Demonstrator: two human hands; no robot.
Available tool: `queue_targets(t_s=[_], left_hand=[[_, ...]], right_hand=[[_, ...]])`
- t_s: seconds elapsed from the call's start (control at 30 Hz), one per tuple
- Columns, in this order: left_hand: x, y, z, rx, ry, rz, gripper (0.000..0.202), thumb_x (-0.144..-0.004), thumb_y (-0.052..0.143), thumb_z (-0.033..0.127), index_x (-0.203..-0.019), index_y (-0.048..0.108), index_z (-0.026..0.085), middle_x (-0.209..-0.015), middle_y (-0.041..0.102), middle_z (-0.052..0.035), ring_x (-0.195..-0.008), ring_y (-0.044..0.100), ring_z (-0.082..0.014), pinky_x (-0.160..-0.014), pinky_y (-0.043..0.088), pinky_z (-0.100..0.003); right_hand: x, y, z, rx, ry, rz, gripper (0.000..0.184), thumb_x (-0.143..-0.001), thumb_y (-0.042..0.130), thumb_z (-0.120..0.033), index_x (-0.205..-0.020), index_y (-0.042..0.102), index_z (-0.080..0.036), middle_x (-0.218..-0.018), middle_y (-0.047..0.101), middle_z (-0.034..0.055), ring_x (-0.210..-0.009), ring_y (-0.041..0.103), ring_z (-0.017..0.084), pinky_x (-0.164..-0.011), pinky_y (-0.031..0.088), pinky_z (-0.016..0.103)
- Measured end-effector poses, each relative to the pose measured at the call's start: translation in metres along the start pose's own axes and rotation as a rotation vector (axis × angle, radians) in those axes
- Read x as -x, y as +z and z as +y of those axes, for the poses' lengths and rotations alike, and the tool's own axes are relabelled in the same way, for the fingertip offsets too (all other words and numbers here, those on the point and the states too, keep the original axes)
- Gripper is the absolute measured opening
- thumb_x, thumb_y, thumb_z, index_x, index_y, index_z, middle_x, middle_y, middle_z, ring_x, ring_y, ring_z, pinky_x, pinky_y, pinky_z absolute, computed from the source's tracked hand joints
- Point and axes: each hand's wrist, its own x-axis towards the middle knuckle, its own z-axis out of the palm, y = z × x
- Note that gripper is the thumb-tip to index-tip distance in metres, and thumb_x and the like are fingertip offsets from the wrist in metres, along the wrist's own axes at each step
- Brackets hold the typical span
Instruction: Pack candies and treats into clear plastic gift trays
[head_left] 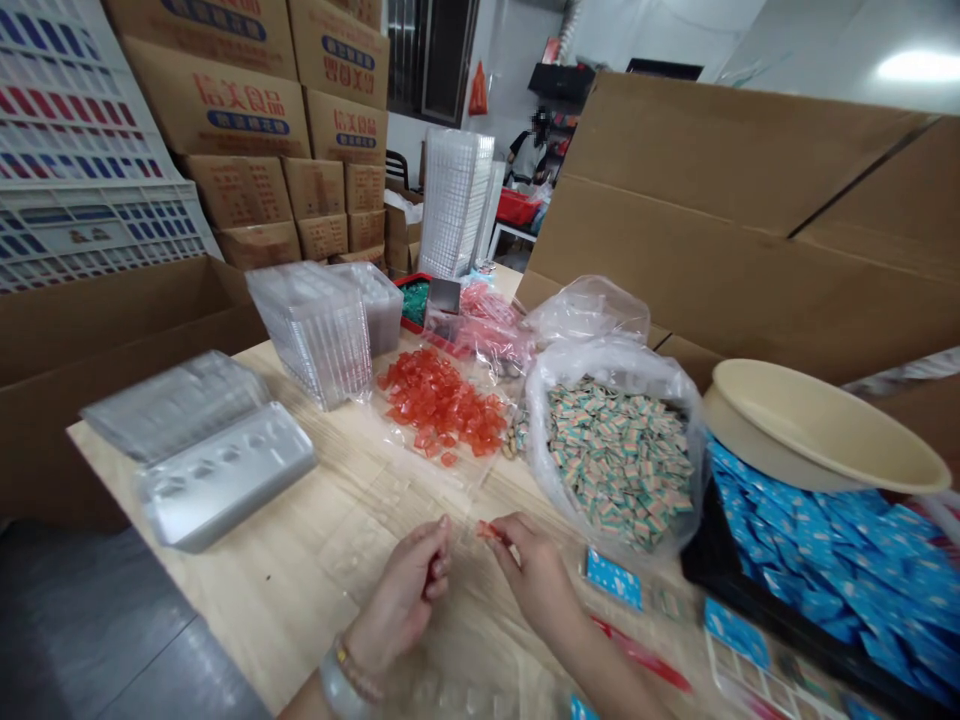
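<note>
My left hand (401, 590) is curled at the front of the wooden table (285, 590), with a small red piece (431, 585) showing between its fingers. My right hand (534, 578) pinches an orange-red candy (489, 531) between finger and thumb, close to my left hand. A thin clear plastic sheet (390, 535) lies just beyond them. Farther back is a heap of orange-red candies (439, 403) on a clear bag. To the right, a plastic bag (619, 465) holds many striped wrapped candies.
Stacked clear plastic trays (311, 330) and silver-grey trays (225, 475) stand at the left of the table. A beige basin (817, 425) rests on blue packets (817, 570) in a black tray at the right. Cardboard boxes (240, 110) rise behind, and a person (529, 150) stands far back.
</note>
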Motion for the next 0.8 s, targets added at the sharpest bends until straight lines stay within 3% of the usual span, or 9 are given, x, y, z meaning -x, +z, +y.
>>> queue_targets(t_s=[0.13,0.23,0.37,0.47,0.6,0.73,0.8], left_hand=[[-0.003,-0.002,-0.002,-0.103,0.058,0.026,0.011,-0.063,0.057,0.021,-0.071,0.053,0.014,-0.062,0.051,0.0030,-0.052,0.044,-0.0062,-0.046,0.031,-0.017],[-0.007,-0.003,-0.009,-0.243,0.105,0.024,0.024,-0.055,0.048,0.008,-0.076,0.058,0.013,-0.069,0.057,0.0005,-0.060,0.048,-0.0091,-0.053,0.034,-0.020],[-0.013,-0.006,-0.017,-0.413,0.200,-0.051,0.030,-0.056,0.050,0.009,-0.083,0.061,0.014,-0.073,0.060,-0.0013,-0.064,0.051,-0.0117,-0.060,0.037,-0.023],[-0.014,-0.010,-0.019,-0.418,0.275,-0.032,0.032,-0.055,0.060,0.018,-0.087,0.059,0.014,-0.074,0.061,-0.0024,-0.065,0.053,-0.0137,-0.063,0.040,-0.026],[-0.002,-0.004,-0.016,-0.383,0.278,0.012,0.031,-0.051,0.069,0.026,-0.078,0.060,0.014,-0.075,0.063,-0.0038,-0.070,0.056,-0.0155,-0.069,0.043,-0.027],[0.018,0.016,-0.021,-0.281,0.073,-0.126,0.026,-0.052,0.070,0.023,-0.075,0.063,0.014,-0.078,0.065,-0.0035,-0.079,0.057,-0.0168,-0.076,0.043,-0.028],[0.020,0.031,-0.033,-0.300,-0.054,-0.168,0.025,-0.050,0.070,0.023,-0.072,0.064,0.014,-0.076,0.065,-0.0031,-0.081,0.057,-0.0184,-0.077,0.044,-0.029]], right_hand=[[-0.012,0.004,0.005,0.371,0.017,-0.150,0.019,-0.081,0.044,-0.015,-0.077,0.062,-0.015,-0.080,0.060,0.0074,-0.079,0.053,0.018,-0.069,0.039,0.026],[-0.017,0.010,0.002,0.537,0.023,-0.199,0.018,-0.082,0.044,-0.018,-0.081,0.062,-0.016,-0.082,0.060,0.0071,-0.079,0.053,0.019,-0.069,0.039,0.027],[-0.017,0.015,0.002,0.599,-0.067,-0.171,0.018,-0.082,0.043,-0.021,-0.089,0.060,-0.019,-0.087,0.059,0.0058,-0.084,0.051,0.020,-0.071,0.037,0.029],[-0.015,0.014,0.002,0.548,-0.090,-0.168,0.019,-0.081,0.044,-0.019,-0.091,0.060,-0.020,-0.085,0.059,0.0059,-0.084,0.050,0.020,-0.074,0.036,0.031],[0.002,-0.003,-0.004,0.288,-0.058,0.025,0.032,-0.079,0.045,-0.017,-0.111,0.051,-0.017,-0.096,0.057,0.0092,-0.090,0.048,0.020,-0.079,0.036,0.033],[0.039,-0.023,-0.012,-0.064,-0.122,0.053,0.029,-0.078,0.042,-0.009,-0.101,0.055,-0.021,-0.092,0.056,0.0039,-0.087,0.050,0.014,-0.076,0.041,0.024],[0.059,-0.030,-0.011,-0.099,-0.082,0.127,0.026,-0.077,0.042,-0.010,-0.096,0.057,-0.020,-0.089,0.057,0.0037,-0.084,0.052,0.013,-0.074,0.042,0.022]])
